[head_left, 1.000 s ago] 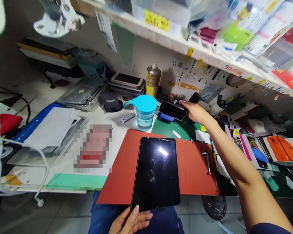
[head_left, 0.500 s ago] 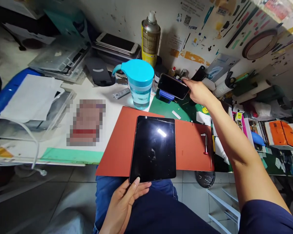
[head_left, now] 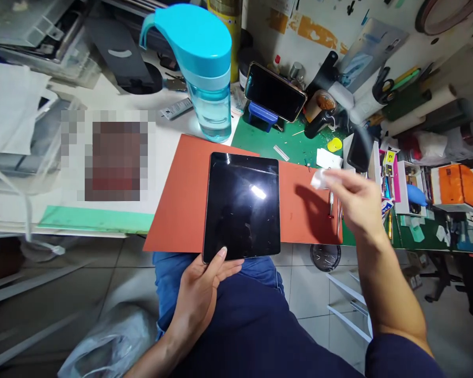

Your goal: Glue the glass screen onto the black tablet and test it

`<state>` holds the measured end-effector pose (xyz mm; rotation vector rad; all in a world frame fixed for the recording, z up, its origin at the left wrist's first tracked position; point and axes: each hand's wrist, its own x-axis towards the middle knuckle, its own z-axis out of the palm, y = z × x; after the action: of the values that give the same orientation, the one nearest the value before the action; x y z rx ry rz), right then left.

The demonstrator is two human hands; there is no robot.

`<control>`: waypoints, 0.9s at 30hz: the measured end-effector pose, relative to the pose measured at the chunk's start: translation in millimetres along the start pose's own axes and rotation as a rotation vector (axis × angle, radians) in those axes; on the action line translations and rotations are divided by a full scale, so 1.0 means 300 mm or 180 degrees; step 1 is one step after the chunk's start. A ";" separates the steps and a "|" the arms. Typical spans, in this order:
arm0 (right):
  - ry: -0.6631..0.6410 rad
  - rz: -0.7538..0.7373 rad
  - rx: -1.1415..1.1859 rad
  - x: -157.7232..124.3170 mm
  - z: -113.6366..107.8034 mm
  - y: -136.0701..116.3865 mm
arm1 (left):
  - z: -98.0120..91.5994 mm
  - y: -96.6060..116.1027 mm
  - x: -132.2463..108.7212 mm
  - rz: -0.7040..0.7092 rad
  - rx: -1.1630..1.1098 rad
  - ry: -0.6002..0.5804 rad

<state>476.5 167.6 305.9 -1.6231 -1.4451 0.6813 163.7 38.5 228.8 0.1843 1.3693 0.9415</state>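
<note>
My left hand (head_left: pixel 203 281) grips the lower left corner of a black tablet (head_left: pixel 242 207), thumb on the glass and fingers beneath. The tablet lies over a reddish-brown mat (head_left: pixel 173 199), its screen dark with a bright light reflection and small specks. My right hand (head_left: pixel 357 202) is raised above the mat's right side, with a small crumpled white tissue (head_left: pixel 320 179) pinched between its fingertips. Motion blurs those fingers slightly. Below them lies a small screwdriver (head_left: pixel 331 205), partly hidden by the hand.
A blue-lidded water jug (head_left: pixel 211 79) stands behind the mat. Beside it a phone (head_left: pixel 275 92) leans on a blue stand (head_left: pixel 262 115) on a green mat. Tool boxes (head_left: pixel 408 191) and an orange packet (head_left: pixel 459 186) are at the right. A white cable (head_left: pixel 26 210) hangs at the left.
My right hand has left the phone's area, come nearer over the mat's right side, and now holds a white tissue. The left hand keeps its grip on the tablet. The view has shifted.
</note>
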 end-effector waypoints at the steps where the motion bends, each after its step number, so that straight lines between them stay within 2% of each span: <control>1: -0.0054 0.0315 0.0023 -0.088 0.007 0.022 | -0.002 -0.002 0.001 0.0016 -0.0007 0.0014; 3: -0.0102 0.0682 -0.0038 -0.243 0.028 0.051 | -0.006 -0.006 0.002 0.0035 -0.0070 0.0000; 5: -0.0103 0.0655 -0.0207 -0.365 0.054 0.060 | -0.015 -0.011 0.002 0.0027 -0.0143 0.0047; 9: -0.0144 -0.0093 -0.0559 -0.512 0.111 0.037 | -0.047 -0.016 -0.011 -0.0042 -0.0124 0.0325; 13: -0.0220 -0.0992 -0.0909 -0.562 0.173 0.013 | -0.074 -0.007 -0.032 -0.0178 0.0169 0.0429; 16: -0.0370 -0.1435 -0.1216 -0.587 0.218 0.008 | -0.083 0.000 -0.042 -0.0383 0.0440 0.0461; 23: -0.1127 -0.2022 -0.1643 -0.662 0.248 0.040 | -0.105 -0.003 -0.040 -0.0715 0.0234 0.0420; 27: -0.1344 -0.2215 -0.1816 -0.644 0.247 0.054 | -0.122 -0.006 -0.039 -0.0992 0.0098 0.0400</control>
<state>386.8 -3.1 229.5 -1.2425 -2.5120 0.2064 133.4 15.1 227.2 -0.0660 1.4779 0.6801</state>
